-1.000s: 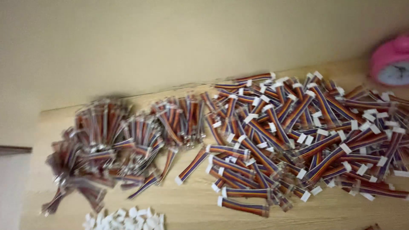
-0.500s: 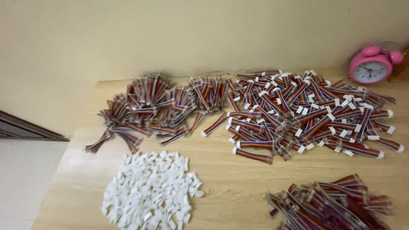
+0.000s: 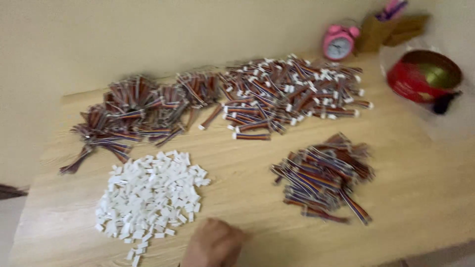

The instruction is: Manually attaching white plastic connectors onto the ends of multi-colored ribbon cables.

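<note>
White plastic connector housings (image 3: 151, 195) lie in a loose heap on the near left of the table (image 3: 425, 198), kept separate from the wire stock so that single pieces can be picked off the edge. One hand (image 3: 213, 244) shows at the bottom edge of the view, just beside the heap's near right corner and resting on or just above the table top. It appears loosely closed with the knuckles up, and no part is seen in it. Blur prevents a firm reading, and which hand it is cannot be determined. The other hand is out of view.

Outward from the heap, the wire stock is sorted by state. A small pile of striped ribbon leads (image 3: 321, 175) sits to the right, within easy reach. A wide spread of leads with white end pieces (image 3: 289, 91) occupies the far centre. Bundled leads (image 3: 131, 113) lie at the far left, their ends fanned outward.

Non-work items stand at the far right, well apart from the piles: a pink alarm clock (image 3: 339, 42), a brown paper bag (image 3: 378, 29) and a red round container (image 3: 423, 74).
</note>
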